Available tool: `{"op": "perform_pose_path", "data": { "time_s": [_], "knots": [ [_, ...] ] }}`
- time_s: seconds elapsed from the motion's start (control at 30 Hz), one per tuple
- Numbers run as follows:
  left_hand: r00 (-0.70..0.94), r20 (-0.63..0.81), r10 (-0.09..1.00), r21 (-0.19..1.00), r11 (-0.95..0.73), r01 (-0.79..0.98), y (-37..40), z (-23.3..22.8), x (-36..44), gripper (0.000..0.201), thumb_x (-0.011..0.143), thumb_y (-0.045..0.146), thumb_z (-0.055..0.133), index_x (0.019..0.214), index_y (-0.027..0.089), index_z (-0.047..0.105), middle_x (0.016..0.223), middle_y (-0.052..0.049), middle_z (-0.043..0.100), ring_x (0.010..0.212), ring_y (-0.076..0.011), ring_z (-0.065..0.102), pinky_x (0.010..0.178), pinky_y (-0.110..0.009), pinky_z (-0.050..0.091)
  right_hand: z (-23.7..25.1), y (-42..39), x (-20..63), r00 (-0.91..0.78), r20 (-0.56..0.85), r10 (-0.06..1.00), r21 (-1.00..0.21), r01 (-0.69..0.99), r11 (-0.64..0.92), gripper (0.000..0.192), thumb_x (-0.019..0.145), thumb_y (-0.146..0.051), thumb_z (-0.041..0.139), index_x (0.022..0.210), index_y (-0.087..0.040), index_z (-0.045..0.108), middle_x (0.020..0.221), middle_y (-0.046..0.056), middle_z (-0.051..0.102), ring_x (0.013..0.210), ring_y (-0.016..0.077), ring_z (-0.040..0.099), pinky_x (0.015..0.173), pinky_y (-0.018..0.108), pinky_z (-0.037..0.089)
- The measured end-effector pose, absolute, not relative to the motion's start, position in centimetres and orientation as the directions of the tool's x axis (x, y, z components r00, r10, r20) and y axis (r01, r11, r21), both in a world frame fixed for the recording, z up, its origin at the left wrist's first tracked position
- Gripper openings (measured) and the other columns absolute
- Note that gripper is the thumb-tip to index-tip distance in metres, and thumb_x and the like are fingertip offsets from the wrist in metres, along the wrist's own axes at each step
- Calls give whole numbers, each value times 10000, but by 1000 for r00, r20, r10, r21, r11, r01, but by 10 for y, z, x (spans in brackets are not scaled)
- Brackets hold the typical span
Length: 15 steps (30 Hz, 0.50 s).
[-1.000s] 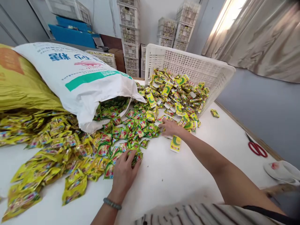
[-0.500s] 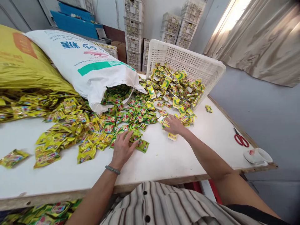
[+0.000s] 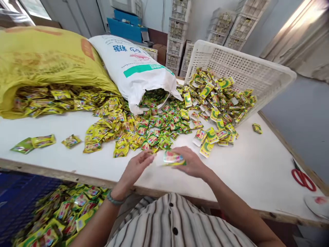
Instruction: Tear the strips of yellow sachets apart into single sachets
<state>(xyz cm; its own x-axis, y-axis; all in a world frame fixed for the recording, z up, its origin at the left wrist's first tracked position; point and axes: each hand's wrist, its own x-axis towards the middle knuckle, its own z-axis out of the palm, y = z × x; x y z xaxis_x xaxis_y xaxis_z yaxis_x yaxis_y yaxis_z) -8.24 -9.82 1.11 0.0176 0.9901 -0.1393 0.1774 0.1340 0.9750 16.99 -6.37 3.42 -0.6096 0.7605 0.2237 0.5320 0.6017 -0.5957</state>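
Observation:
My right hand [image 3: 191, 163] is closed around a small box [image 3: 174, 158], yellow-green with red print and smeared by motion, just above the table. To its left, my left hand [image 3: 136, 168] has thumb and fingers drawn together in a pinch. Whatever lies between its fingertips is too small to make out. Just beyond the fingertips begins the heap of small green packets [image 3: 151, 140], which spills from a white woven sack [image 3: 144, 80]. Yellow packets [image 3: 100, 132] lie heaped to the left. More small boxes [image 3: 212, 135] lie loose beyond my right hand.
A tilted white plastic crate [image 3: 239, 67] spills boxes onto the white table [image 3: 231, 175]. A large yellow sack [image 3: 51, 65] lies at left. Red-handled scissors [image 3: 303, 180] lie near the right edge. Below the table's front edge, a blue crate [image 3: 23, 192] stands beside more green packets [image 3: 74, 206].
My right hand has drawn back from the loose boxes toward me, bringing one box with it. My left hand has come off the green packets toward the front edge. The view has swung left.

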Motion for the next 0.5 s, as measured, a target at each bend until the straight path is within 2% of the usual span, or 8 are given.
{"op": "perform_pose_path", "data": {
  "time_s": [0.07,0.1,0.17,0.23,0.33,0.43,0.5],
  "knots": [
    [195,-184,963,963,137,232,-104,13,-81,519,713,553,650,1066,172,665,883,-46,700,858,-235,635,726,-300,485,37,-72,147,-710,147,689,-643,461,612,651,694,-378,802,1279,-239,552,1223,93,638,1126,249,572,955,394,449],
    [230,-199,953,948,128,291,-106,12,-81,474,717,534,644,1029,178,677,826,-33,694,820,-230,631,693,-288,469,36,-72,138,-720,125,683,-673,444,592,659,691,-400,801,1277,-231,551,1219,95,640,1121,244,579,943,382,457],
    [180,-236,955,881,132,455,-110,9,-86,399,741,515,603,950,186,687,737,-17,672,724,-214,610,620,-278,418,31,-65,123,-677,130,725,-719,440,539,540,761,-421,741,1234,-216,582,1190,91,656,1095,224,598,918,354,467],
    [58,-258,964,764,167,624,-113,7,-95,365,762,510,562,895,191,680,695,-15,656,664,-205,584,583,-280,368,25,-51,110,-595,190,781,-702,474,532,330,861,-381,639,1140,-203,638,1129,87,682,1051,204,611,903,340,458],
    [-33,-230,973,625,174,761,-115,6,-109,337,792,497,526,856,196,663,745,-35,675,706,-210,600,613,-286,371,13,-30,87,-620,251,743,-547,543,638,214,901,-294,588,1079,-205,665,1094,82,699,1050,206,595,921,356,415],
    [-93,-123,988,583,148,799,-111,5,-116,321,822,472,493,858,198,656,800,-55,687,741,-219,621,637,-295,396,0,-16,69,-734,183,654,-374,564,737,384,855,-195,604,1238,-218,582,1239,85,649,1130,232,562,939,393,374],
    [-105,-44,993,581,112,806,-106,2,-117,297,823,447,499,876,201,657,798,-58,683,724,-223,627,635,-304,410,-8,-9,66,-716,134,685,-321,622,714,414,851,-131,547,1257,-208,569,1257,93,642,1116,236,579,930,402,366]
  ]
}}
